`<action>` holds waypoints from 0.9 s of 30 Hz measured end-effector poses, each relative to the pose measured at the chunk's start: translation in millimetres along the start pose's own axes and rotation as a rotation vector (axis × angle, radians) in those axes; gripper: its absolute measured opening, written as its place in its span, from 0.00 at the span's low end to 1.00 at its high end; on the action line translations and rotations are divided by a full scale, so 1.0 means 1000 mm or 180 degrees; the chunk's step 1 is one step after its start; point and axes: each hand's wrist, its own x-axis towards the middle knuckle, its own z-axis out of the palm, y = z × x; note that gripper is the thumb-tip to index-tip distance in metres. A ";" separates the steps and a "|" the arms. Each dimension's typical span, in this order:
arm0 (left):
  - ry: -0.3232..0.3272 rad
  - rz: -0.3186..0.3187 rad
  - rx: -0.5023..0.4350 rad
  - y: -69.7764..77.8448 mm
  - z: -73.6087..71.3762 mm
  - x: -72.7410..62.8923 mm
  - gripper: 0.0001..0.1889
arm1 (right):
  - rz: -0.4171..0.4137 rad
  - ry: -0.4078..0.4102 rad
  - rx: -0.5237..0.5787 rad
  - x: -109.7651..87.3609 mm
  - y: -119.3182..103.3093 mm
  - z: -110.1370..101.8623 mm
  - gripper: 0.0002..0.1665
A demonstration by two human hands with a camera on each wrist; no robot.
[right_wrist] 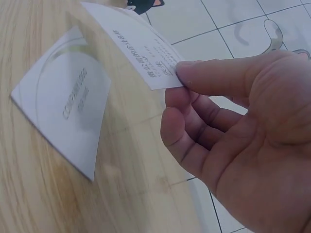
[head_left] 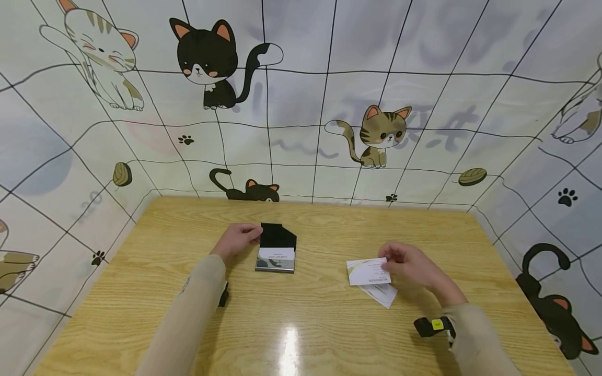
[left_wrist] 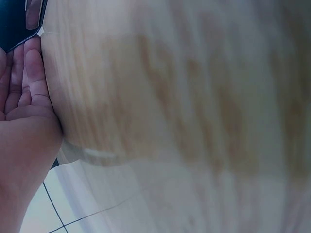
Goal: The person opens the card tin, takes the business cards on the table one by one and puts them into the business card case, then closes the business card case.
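Observation:
An open business card case with a black lid and silver front edge lies left of centre in the head view. Inside it sits a white and grey card. My left hand pinches the lid's left edge; in the left wrist view its fingers lie against the dark case. Between thumb and fingers, my right hand holds a white business card by its edge, raised off the table. Beneath it another white card, partly covered in the head view, lies on the wood.
The wooden table runs back to a white cloth wall with grid lines and cartoon cats. Similar cloth hangs at both sides. A black strap device sits on the right wrist.

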 end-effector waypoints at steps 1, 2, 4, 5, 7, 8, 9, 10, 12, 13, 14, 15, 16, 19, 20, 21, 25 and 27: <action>0.0004 -0.0008 -0.0012 0.000 0.000 0.000 0.18 | 0.0008 0.0019 0.0037 0.001 -0.001 0.001 0.08; 0.0013 -0.0014 -0.0027 0.000 0.000 0.000 0.18 | -0.0001 0.0020 0.0063 0.002 -0.002 0.002 0.08; 0.0015 -0.0009 -0.0041 -0.001 0.001 0.001 0.18 | -0.0022 0.0033 0.0094 0.005 -0.004 0.004 0.08; 0.0018 -0.0004 -0.0043 -0.001 0.001 0.001 0.18 | -0.0033 0.0048 0.0099 0.006 -0.005 0.005 0.08; 0.0024 -0.0001 -0.0044 -0.001 0.001 0.001 0.18 | -0.0073 0.0081 0.0115 0.009 -0.007 0.008 0.08; 0.0026 0.0001 -0.0042 -0.001 0.001 0.001 0.18 | -0.0099 0.0090 0.0122 0.010 -0.008 0.010 0.08; 0.0025 0.0002 -0.0041 -0.001 0.001 0.000 0.18 | -0.0116 0.0110 0.0133 0.012 -0.009 0.011 0.08; 0.0026 0.0002 -0.0044 0.000 0.001 0.000 0.18 | -0.0138 0.0134 0.0149 0.014 -0.011 0.013 0.08; 0.0034 -0.0009 -0.0050 0.000 0.001 0.000 0.18 | -0.0175 0.0171 0.0172 0.017 -0.013 0.018 0.08; 0.0037 -0.0013 -0.0055 0.000 0.001 0.000 0.18 | -0.0188 0.0185 0.0187 0.018 -0.015 0.020 0.08; 0.0040 -0.0017 -0.0056 0.000 0.001 0.000 0.18 | -0.0212 0.0201 0.0204 0.020 -0.016 0.022 0.08; 0.0042 -0.0021 -0.0052 0.001 0.001 -0.001 0.18 | -0.0241 0.0214 0.0221 0.022 -0.018 0.024 0.08; 0.0045 -0.0020 -0.0044 0.001 0.002 -0.001 0.18 | -0.0265 0.0229 0.0233 0.024 -0.020 0.027 0.08; 0.0052 -0.0025 -0.0026 0.001 0.002 -0.001 0.18 | -0.0342 0.0260 0.0274 0.030 -0.026 0.033 0.07; 0.0054 -0.0027 -0.0020 0.001 0.002 -0.001 0.18 | -0.0361 0.0275 0.0277 0.032 -0.029 0.034 0.07; 0.0056 -0.0028 -0.0018 0.001 0.002 -0.001 0.18 | -0.0372 0.0288 0.0271 0.034 -0.031 0.036 0.07; 0.0062 -0.0031 -0.0018 0.002 0.002 -0.002 0.18 | -0.0396 0.0330 0.0270 0.043 -0.037 0.044 0.07; 0.0066 -0.0035 -0.0024 0.002 0.002 -0.002 0.18 | -0.0416 0.0343 0.0290 0.048 -0.041 0.048 0.07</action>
